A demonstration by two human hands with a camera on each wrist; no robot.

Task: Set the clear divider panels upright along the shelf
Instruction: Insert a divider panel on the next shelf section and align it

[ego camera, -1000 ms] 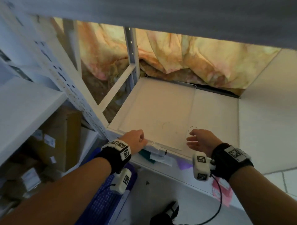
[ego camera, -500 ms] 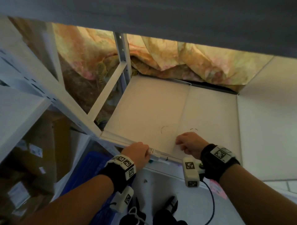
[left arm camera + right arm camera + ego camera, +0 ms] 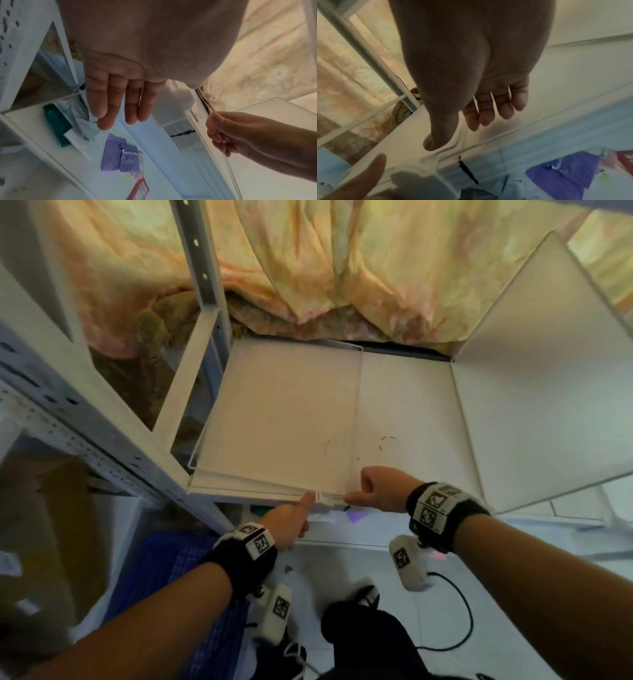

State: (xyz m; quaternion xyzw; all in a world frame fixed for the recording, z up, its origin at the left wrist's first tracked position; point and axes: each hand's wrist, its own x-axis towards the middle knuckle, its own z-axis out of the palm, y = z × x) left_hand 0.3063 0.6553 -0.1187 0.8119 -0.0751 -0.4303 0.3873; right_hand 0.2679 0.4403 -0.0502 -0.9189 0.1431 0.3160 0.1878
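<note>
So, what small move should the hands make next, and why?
Probably lift the front edge of the flat panel with the right hand, which pinches it. It lies flat on the shelf, the left hand only touches the front, and the other panel stands upright.

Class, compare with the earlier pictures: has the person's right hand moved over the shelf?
Yes. The right hand has drawn back toward the front edge of the shelf: the dashed pencil circle it nearly touched earlier now lies clear beyond it.
</note>
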